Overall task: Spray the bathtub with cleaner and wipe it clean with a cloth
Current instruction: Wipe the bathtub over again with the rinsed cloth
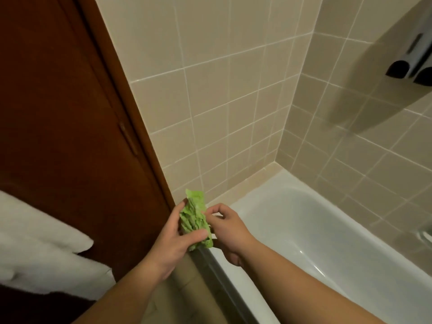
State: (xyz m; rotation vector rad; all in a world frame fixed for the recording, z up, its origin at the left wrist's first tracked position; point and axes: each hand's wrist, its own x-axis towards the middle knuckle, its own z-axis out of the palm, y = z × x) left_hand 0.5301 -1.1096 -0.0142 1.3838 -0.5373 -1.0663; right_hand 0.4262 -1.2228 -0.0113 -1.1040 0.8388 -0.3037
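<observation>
- Head view: a white bathtub (pixel 304 230) runs along the tiled wall (pixel 222 101), and everything else is placed from it.
- A crumpled green cloth (pixel 195 219) is held in the air just above the tub's near corner, over the rim.
- The left hand (pixel 174 232) grips the cloth from the door side, thumb curled across its lower part and fingers wrapped behind it.
- The right hand (pixel 228 226) is on the tub side of the cloth, fingertips pinching its edge (the other fingers curl underneath, and I cannot tell whether they touch it).
- A brown wooden door (pixel 70 113) stands just left of the tub's near corner.
- White towels (pixel 39 244) lie well left of the tub, beside the door.
- A wall dispenser (pixel 413 54) hangs high above the tub's far side.
</observation>
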